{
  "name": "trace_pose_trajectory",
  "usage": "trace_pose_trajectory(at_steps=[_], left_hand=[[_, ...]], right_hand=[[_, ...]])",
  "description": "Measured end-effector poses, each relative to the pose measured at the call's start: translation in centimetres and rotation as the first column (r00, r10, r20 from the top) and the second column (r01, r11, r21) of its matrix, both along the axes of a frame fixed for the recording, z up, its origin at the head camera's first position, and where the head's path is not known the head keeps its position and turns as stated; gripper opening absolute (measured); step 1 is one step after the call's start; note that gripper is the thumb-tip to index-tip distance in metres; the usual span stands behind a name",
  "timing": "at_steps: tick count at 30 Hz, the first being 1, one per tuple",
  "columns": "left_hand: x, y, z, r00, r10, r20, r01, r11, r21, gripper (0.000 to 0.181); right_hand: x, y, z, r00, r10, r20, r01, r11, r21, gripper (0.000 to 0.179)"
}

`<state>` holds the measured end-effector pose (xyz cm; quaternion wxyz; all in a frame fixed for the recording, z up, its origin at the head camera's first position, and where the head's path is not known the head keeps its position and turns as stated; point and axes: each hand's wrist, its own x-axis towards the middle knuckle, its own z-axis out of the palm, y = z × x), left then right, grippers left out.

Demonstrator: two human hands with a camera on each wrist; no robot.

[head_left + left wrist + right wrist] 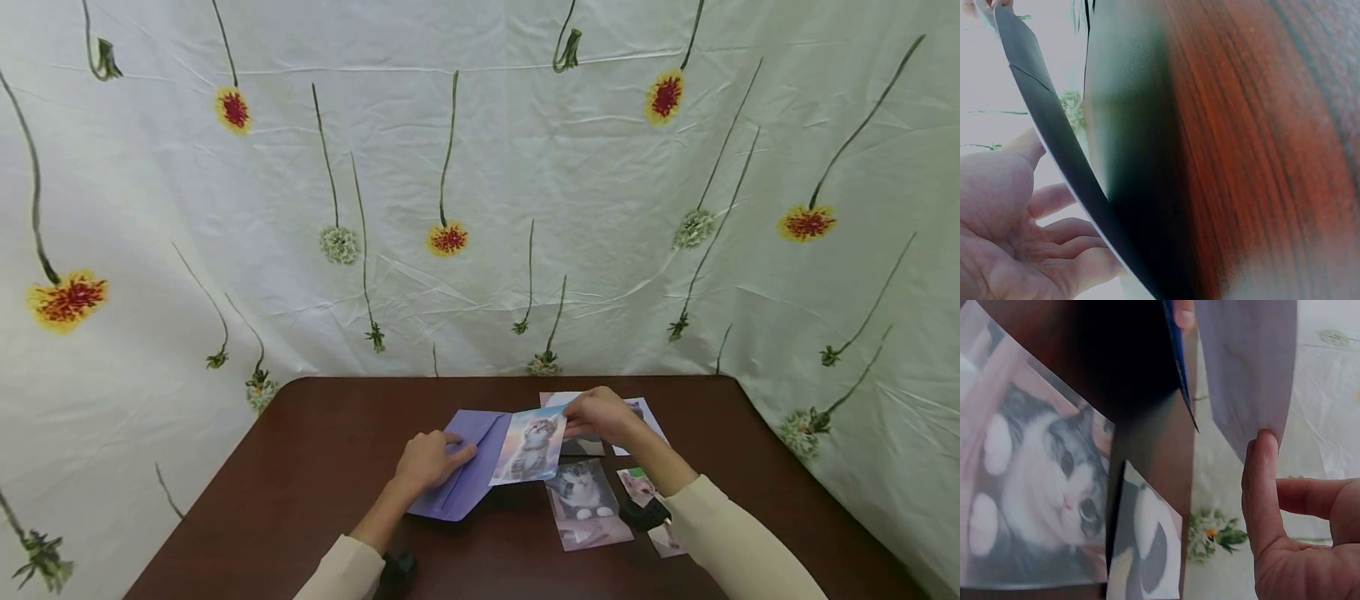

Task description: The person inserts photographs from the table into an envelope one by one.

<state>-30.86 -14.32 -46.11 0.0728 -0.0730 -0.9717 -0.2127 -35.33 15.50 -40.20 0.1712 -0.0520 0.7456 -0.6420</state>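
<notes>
Kitten card (528, 450) held over table (315, 475), short of far edge, beside purple envelope (480, 475). Right hand (602, 414) pinches card's edge, fingers closed up; left hand (429, 460) grips envelope, fingers partly spread.

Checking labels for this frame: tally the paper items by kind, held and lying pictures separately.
Purple envelope: 1
Cat picture in the right hand: 1
Pictures lying on the table: 4, some partly hidden
Total: 6 visible
</notes>
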Motion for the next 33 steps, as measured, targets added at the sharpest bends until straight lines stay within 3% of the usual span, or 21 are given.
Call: trace_pose_trajectory(at_steps=[12, 25, 33], left_hand=[[-0.1, 0.2, 0.2, 1.000, 0.000, 0.013, 0.000, 1.000, -0.003, 0.046], [-0.3, -0.2, 0.1, 1.000, -0.009, 0.016, 0.009, 1.000, -0.008, 0.047], [-0.4, 0.0, 0.0, 0.999, 0.001, 0.048, -0.001, 1.000, 0.000, 0.049]], right_hand=[[0.2, -2.8, -1.2, 1.000, -0.029, 0.008, 0.029, 1.000, -0.012, 0.029], [0.1, -5.3, -2.3, 0.995, -0.072, 0.075, 0.075, 0.996, -0.049, 0.032], [0.2, -6.6, -1.7, 0.995, -0.004, 0.098, 0.011, 0.998, -0.066, 0.031]])
